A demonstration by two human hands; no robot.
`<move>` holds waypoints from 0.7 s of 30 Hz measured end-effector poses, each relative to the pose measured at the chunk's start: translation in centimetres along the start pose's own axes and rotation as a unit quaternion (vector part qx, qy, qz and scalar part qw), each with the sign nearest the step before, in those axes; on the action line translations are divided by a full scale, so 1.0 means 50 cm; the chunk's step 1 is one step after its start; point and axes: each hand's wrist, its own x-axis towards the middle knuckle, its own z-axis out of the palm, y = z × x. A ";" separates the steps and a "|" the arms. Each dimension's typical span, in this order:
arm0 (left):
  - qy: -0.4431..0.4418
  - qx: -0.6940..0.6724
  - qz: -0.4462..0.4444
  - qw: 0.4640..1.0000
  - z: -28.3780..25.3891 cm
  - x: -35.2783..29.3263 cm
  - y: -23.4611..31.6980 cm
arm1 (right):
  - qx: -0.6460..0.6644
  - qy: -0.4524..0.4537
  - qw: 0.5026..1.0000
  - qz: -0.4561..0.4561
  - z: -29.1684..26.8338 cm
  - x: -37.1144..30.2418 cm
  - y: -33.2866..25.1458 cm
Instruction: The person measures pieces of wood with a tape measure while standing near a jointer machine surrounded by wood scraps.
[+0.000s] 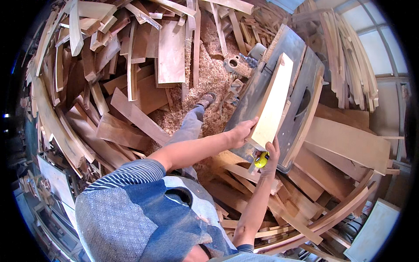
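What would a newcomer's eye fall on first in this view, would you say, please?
Probably the bright pale beam, right of centre over a dark metal machine table, and the vivid yellow tape measure in the right grip at the beam's near end. Next might come the heaped boards filling the upper left, and the wood shavings beside them, near top centre.

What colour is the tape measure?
The tape measure is yellow-green, clearest in the head view.

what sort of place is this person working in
Most likely a woodworking shop: cut boards lie in heaps on several sides, wood shavings are spread over the floor, and a slotted metal machine table, perhaps a saw or planer, stands in front of the person.
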 end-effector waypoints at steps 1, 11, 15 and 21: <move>-0.001 -0.014 -0.012 1.000 -0.011 0.002 -0.007 | -0.026 0.022 0.999 0.001 -0.005 -0.002 0.003; 0.139 0.428 -0.053 0.891 -0.276 -0.057 -0.052 | -0.684 0.101 0.717 -0.089 0.024 -0.050 0.150; 0.187 0.407 -0.049 0.893 -0.377 -0.171 -0.059 | -0.705 0.145 0.685 -0.113 0.067 -0.085 0.251; 0.296 0.268 0.012 0.917 -0.455 -0.255 -0.030 | -0.719 0.129 0.679 -0.077 0.090 -0.058 0.230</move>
